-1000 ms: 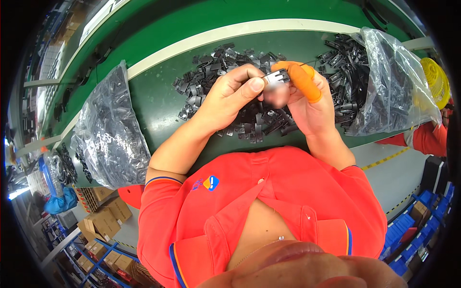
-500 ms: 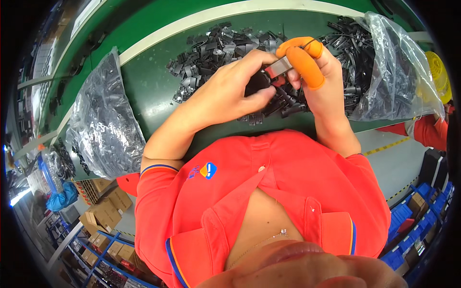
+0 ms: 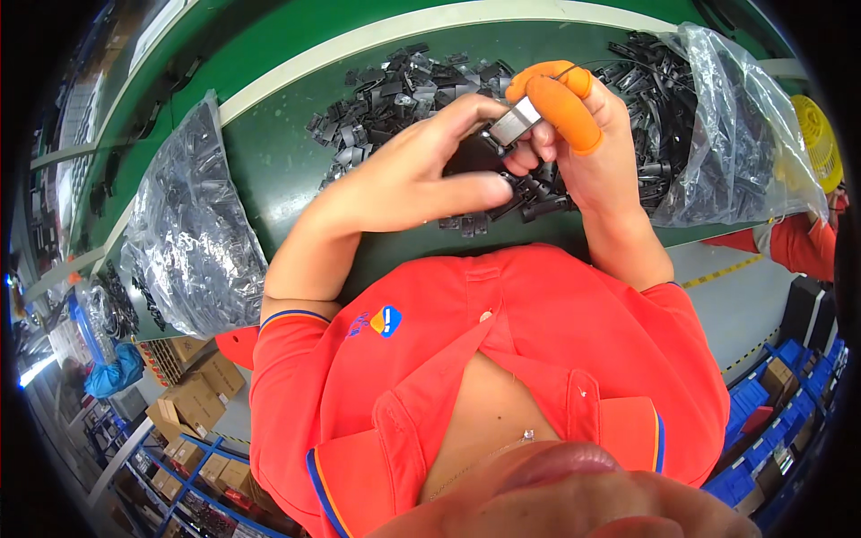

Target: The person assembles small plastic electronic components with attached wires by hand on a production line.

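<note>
Over the heap of small black plastic parts (image 3: 386,99), my two hands meet. Orange finger cots cover the thumb and a finger of my right hand (image 3: 596,148), which pinches a short silver metal block (image 3: 515,122); a thin black wire or strip shows above these fingers. My left hand (image 3: 404,175) is curled beside the block, its index fingertip against the block's near end. A smooth black part (image 3: 471,154) sits between my left thumb and fingers; its shape is mostly hidden. The left thumb lies straight below it.
Clear plastic bags of black parts stand at the left (image 3: 193,233) and right (image 3: 731,134) of the green table (image 3: 278,170). A yellow basket (image 3: 816,143) and another person's red sleeve (image 3: 803,247) are at far right. Cardboard boxes (image 3: 197,394) and blue bins (image 3: 749,403) stand below.
My left thumb has straightened and moved slightly down. The metal block and my right fingers have shifted a little left and up, and more right fingertips show beneath the block.
</note>
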Demonstrator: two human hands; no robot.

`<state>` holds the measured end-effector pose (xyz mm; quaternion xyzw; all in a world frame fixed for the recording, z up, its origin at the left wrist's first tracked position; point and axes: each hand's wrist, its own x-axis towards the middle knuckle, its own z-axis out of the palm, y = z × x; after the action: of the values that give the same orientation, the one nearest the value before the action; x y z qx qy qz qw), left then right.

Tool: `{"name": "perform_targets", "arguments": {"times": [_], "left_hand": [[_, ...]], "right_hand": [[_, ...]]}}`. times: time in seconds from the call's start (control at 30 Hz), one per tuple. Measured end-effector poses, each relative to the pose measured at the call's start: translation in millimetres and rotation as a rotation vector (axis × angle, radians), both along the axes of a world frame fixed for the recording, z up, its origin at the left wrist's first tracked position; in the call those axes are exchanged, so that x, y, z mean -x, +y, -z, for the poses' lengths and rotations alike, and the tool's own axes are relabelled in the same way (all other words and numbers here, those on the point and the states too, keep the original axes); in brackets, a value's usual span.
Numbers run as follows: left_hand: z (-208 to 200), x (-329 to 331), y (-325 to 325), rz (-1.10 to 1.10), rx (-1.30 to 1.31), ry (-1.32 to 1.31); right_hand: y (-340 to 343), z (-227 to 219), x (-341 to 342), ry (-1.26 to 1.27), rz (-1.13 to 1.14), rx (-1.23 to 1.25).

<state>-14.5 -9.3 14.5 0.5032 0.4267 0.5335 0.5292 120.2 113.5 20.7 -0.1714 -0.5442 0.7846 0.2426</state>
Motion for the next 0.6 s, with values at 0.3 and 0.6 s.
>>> {"name": "perform_targets", "arguments": {"times": [0.3,0.6], "left_hand": [[-8,35,-1,-0.228,-0.084,-0.041],[-5,63,-6,-0.525,-0.383,-0.471]], "right_hand": [[45,17,1,0.037,-0.116,-0.119],[66,59,10,-0.544,-0.073,-1.060]]}}
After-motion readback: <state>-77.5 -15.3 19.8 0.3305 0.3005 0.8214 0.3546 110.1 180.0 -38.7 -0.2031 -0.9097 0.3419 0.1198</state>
